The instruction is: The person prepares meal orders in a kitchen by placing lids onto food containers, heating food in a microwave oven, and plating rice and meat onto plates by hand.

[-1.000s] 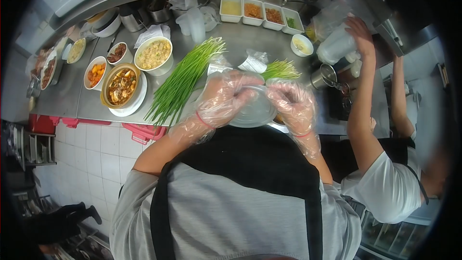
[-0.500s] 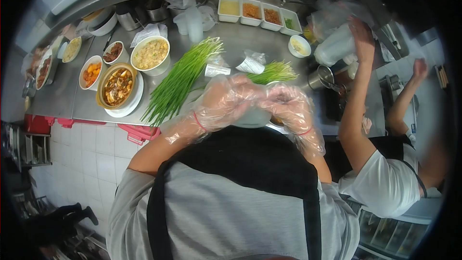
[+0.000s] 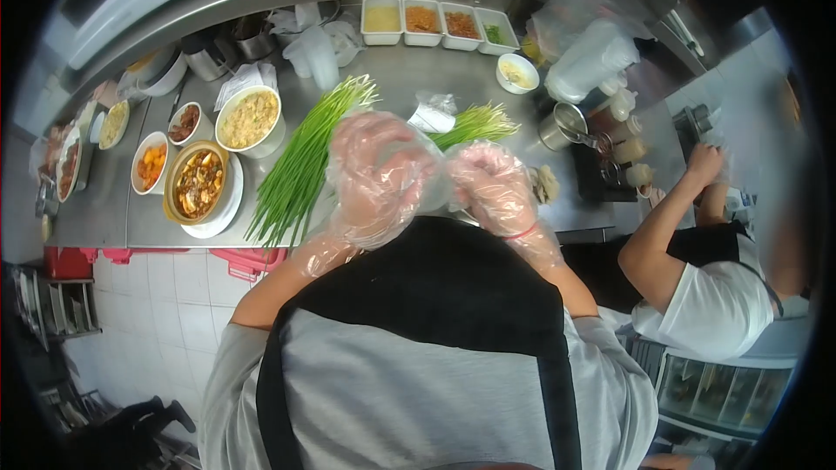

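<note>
My left hand (image 3: 374,176), in a clear plastic glove, is closed beside the long green chives (image 3: 305,157). Close to its right, my right hand (image 3: 492,184) is also gloved, with its fingers curled together. Clear plastic shows between the two hands, but I cannot make out what either one grips. A shorter green bunch (image 3: 483,124) lies just beyond my right hand, near a small labelled bag (image 3: 433,115).
Fried rice (image 3: 250,119), a brown pot of food (image 3: 195,183) and orange pieces (image 3: 151,165) stand at the left. White trays (image 3: 422,21) line the back. A metal cup (image 3: 562,126) and a co-worker's arm (image 3: 662,244) are at the right.
The view has shifted. My left hand has risen and turned, and the translucent round container below my hands is no longer seen. The co-worker's arm has left the clear containers and moved right.
</note>
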Available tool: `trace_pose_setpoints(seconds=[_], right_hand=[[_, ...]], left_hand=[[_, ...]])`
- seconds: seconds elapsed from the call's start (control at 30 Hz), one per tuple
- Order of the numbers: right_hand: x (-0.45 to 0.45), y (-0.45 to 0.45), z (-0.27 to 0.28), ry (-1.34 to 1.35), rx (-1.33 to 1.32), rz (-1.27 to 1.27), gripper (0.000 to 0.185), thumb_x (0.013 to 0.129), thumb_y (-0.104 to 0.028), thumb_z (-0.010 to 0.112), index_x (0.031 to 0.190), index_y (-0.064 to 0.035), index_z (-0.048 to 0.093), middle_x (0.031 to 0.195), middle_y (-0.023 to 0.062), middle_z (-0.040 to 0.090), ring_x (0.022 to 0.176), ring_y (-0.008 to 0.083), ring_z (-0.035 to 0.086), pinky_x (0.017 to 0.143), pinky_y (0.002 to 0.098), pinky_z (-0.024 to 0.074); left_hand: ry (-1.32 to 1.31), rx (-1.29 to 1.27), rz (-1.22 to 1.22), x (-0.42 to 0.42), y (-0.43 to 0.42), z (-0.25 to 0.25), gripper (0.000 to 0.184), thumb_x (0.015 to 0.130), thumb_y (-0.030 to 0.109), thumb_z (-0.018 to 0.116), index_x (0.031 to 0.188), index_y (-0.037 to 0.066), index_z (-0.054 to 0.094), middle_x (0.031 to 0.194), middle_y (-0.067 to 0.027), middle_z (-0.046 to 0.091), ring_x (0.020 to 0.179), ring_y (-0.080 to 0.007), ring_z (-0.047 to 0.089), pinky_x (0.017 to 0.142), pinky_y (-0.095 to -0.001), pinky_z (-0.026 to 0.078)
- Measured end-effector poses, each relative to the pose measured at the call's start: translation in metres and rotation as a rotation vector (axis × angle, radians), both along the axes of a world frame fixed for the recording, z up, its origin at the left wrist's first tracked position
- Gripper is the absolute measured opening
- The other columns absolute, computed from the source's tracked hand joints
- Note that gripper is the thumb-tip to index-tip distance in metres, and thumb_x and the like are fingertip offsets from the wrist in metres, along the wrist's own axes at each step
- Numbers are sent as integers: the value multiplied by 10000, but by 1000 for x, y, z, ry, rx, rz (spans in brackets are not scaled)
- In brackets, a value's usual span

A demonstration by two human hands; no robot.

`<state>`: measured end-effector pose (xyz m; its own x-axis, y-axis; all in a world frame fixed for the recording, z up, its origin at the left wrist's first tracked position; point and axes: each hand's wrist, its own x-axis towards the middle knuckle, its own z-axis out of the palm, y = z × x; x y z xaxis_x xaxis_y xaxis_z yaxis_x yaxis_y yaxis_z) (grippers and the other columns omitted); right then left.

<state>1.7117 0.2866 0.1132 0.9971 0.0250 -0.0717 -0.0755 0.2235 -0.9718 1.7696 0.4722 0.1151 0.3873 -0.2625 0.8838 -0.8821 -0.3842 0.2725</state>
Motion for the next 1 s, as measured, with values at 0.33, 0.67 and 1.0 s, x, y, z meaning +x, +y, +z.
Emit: trace_pose_setpoints(seconds=[0.33,0.67,1.0], right_hand=[[-6,19,-9,-424,-239,-217,112,880,-109,639,941,-19,614,909,74,623,799,133,594,716,283,484],[-15,19,5,-615,-656,-314,129,824,-126,655,929,-58,622,864,122,632,795,292,624,691,359,481],[-12,22,-5,-713,-723,-369,129,817,-117,644,933,-68,615,824,129,602,748,335,603,643,394,473]], left_hand=[[341,-43,-273,-14,-9,5,217,731,74,746,917,35,640,859,-112,634,743,-258,635,653,-346,508],[531,-160,-248,-20,-8,-3,199,761,8,701,949,-2,636,883,-110,646,771,-189,630,727,-301,513],[756,-92,-214,-27,-8,20,157,779,29,676,920,-21,629,835,-99,631,736,-168,608,703,-303,491]])
